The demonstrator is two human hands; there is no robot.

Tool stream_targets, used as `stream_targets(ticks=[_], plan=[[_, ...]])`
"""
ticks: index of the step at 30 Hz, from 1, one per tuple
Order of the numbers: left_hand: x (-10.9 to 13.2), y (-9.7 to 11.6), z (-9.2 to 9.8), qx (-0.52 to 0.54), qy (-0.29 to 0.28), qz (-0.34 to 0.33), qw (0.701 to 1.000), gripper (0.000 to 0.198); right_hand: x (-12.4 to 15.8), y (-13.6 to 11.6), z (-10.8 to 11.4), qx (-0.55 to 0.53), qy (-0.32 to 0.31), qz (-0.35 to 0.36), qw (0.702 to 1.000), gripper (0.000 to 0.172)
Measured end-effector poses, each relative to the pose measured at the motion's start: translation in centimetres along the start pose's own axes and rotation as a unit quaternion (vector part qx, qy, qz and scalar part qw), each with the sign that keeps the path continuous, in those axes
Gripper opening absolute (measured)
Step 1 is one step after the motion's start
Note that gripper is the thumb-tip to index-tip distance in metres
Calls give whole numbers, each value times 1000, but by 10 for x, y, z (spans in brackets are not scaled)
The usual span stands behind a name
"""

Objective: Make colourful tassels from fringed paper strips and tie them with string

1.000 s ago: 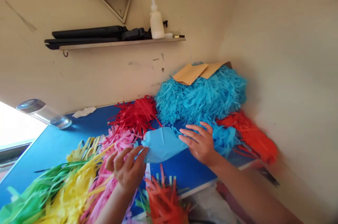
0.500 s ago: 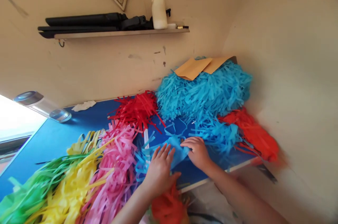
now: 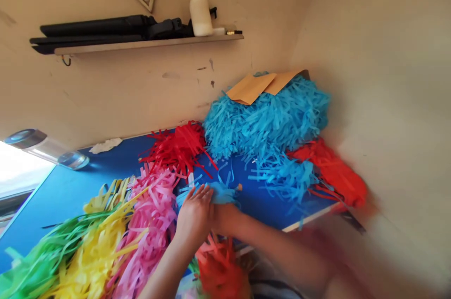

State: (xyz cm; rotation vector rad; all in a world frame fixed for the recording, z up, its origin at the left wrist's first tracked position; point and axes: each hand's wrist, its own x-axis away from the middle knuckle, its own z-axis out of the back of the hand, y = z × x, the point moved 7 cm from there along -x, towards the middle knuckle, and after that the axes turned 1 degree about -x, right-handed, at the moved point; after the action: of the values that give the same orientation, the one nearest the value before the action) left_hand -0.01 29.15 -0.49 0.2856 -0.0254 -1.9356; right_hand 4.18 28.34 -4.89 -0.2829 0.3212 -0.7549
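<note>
A light-blue piece of fringed tissue paper (image 3: pixel 223 193) lies bunched on the blue tabletop near its front edge. My left hand (image 3: pixel 197 210) rests over its left end, fingers stretched out and close together on the paper. Beside and partly behind it is my right hand (image 3: pixel 225 218), touching the near side of the same paper. The right fingers are mostly hidden by the left hand and the paper, so their grip does not show. Right of the hands lies a loose clump of blue fringe (image 3: pixel 285 178).
Red (image 3: pixel 181 146), pink (image 3: pixel 151 224), yellow (image 3: pixel 95 247) and green fringe (image 3: pixel 52 247) lie leftward. A large blue fringe pile (image 3: pixel 271 120) bears brown paper pieces (image 3: pixel 252 88). Orange-red fringe lies right (image 3: pixel 338 174) and below (image 3: pixel 220 266). A bottle (image 3: pixel 52 151) stands left; a shelf (image 3: pixel 148 44) hangs above.
My right hand has moved left across the paper, up against my left hand. The left hand shifted slightly up-left and its fingers drew together. The blue paper is more bunched; the view turned slightly right.
</note>
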Motion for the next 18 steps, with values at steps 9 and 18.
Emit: stream_targets(ticks=[9, 18], plan=[[11, 22, -54, 55, -74, -11, 996, 47, 106, 136, 97, 86, 26, -175, 980, 27], [15, 35, -64, 83, -114, 12, 990, 50, 89, 47, 58, -10, 36, -10, 999, 39]])
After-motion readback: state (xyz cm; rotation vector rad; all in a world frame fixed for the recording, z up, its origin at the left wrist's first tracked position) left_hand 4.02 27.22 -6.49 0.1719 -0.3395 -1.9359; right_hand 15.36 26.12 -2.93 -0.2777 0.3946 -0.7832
